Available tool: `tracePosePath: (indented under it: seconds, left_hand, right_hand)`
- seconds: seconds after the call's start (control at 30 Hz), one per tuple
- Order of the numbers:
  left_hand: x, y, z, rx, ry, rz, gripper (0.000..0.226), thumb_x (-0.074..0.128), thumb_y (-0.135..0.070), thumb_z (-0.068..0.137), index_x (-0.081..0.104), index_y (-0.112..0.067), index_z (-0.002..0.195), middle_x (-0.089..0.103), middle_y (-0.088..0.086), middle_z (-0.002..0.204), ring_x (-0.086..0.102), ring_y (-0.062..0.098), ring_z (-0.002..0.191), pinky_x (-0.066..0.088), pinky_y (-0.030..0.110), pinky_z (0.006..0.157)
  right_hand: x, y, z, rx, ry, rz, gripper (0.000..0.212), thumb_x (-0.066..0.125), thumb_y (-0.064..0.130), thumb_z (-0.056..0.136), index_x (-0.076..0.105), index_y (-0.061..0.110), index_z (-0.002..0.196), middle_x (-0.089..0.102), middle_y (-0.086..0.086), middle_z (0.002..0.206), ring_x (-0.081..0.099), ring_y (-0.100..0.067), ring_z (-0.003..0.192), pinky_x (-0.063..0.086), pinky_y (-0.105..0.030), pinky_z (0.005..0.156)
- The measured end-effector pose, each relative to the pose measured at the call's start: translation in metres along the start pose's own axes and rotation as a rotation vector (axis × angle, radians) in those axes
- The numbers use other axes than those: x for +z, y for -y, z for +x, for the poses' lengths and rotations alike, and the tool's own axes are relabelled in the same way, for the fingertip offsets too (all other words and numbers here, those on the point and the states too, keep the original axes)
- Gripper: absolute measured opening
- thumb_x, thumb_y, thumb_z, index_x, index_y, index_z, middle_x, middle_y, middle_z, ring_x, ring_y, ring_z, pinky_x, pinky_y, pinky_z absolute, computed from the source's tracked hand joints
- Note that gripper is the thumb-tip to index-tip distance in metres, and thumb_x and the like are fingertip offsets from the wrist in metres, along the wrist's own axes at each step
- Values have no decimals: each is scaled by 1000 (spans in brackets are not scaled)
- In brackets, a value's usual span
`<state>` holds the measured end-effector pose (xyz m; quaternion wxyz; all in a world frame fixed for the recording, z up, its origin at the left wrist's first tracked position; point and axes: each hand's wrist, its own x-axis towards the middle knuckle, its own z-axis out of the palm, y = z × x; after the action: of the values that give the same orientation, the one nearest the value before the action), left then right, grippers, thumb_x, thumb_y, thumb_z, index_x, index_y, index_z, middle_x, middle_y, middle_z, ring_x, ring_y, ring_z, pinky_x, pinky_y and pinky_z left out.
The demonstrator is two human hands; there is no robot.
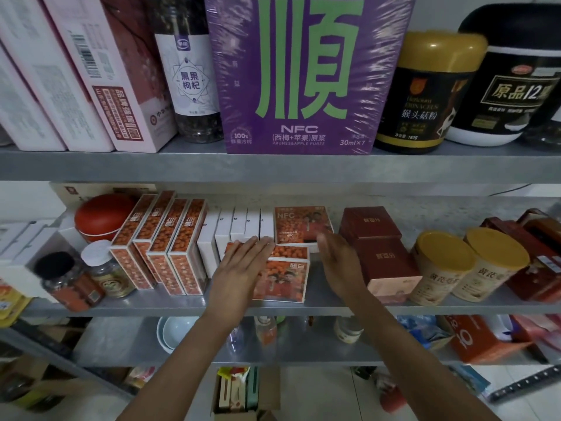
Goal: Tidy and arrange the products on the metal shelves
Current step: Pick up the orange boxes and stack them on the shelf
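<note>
On the middle metal shelf [170,306] an orange box [285,275] lies flat at the front. My left hand [243,262] rests flat on its left part with straight fingers. My right hand [340,262] is held edge-on just right of the box, fingers straight; whether it touches the box I cannot tell. Behind lies a second orange box [300,223] marked NFC. Left of it stand several white boxes [236,229] and several upright orange boxes [164,238].
Two dark red boxes [376,238] and two yellow-lidded tubs [467,265] stand to the right. Jars [69,278] and a red round container [100,214] sit at left. The upper shelf carries a big purple box [303,74], bottles and tubs. Lower shelves hold bowls and packets.
</note>
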<state>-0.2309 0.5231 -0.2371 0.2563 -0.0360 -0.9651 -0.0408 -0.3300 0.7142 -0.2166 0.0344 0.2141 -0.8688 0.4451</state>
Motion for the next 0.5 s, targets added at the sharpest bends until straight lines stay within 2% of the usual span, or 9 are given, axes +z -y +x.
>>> tracePosePath:
  seconds: [0.07, 0.13, 0.2, 0.27, 0.33, 0.4, 0.5]
  left_hand:
    - [-1, 8, -3, -28, 5, 2, 90, 86, 6, 58, 52, -14, 140, 58, 3, 138, 53, 23, 128, 30, 43, 113]
    - [-1, 15, -5, -39, 2, 6, 89, 86, 7, 58, 53, -14, 138, 59, 4, 136, 54, 24, 127, 31, 44, 112]
    - [-2, 21, -7, -45, 1, 21, 91, 86, 9, 56, 53, -14, 138, 58, 4, 136, 54, 24, 128, 28, 41, 114]
    - [-2, 25, -8, -56, 8, 31, 95, 85, 11, 55, 51, -15, 140, 57, 3, 138, 52, 22, 129, 23, 38, 116]
    - [-2, 29, -9, -63, 15, 27, 96, 85, 12, 55, 50, -15, 140, 57, 3, 138, 52, 23, 129, 28, 42, 115]
    - [-4, 32, -10, -66, 16, 29, 94, 85, 12, 56, 50, -14, 140, 57, 5, 138, 53, 24, 128, 34, 48, 111]
    - [-7, 40, -12, -70, 8, 60, 93, 85, 14, 54, 51, -11, 138, 59, 7, 136, 55, 25, 126, 33, 48, 110]
  right_hand:
    - [9, -20, 13, -5, 33, -149, 38, 40, 26, 103, 51, 11, 136, 54, -11, 138, 54, -29, 122, 43, -33, 95]
    - [20, -35, 24, -29, 130, -244, 46, 42, 2, 97, 42, 12, 143, 43, -9, 148, 46, -29, 132, 41, -35, 102]
    - [29, -45, 33, -26, 233, -310, 58, 42, -7, 92, 35, 12, 146, 32, -6, 154, 34, -28, 140, 35, -35, 109]
    - [38, -51, 40, -41, 319, -469, 67, 45, -7, 91, 22, 11, 152, 15, -6, 160, 10, -29, 149, 21, -38, 119]
    - [48, -56, 45, -60, 382, -633, 74, 44, -1, 94, 5, 13, 155, -4, -7, 163, -8, -29, 150, 6, -45, 121]
    - [56, -59, 45, -41, 445, -686, 72, 41, 8, 99, -3, 16, 155, -11, -7, 163, -12, -28, 149, 1, -47, 120]
    - [63, -64, 35, -32, 421, -759, 70, 43, 24, 101, -1, 20, 155, -6, -5, 164, -6, -26, 150, 3, -47, 120]
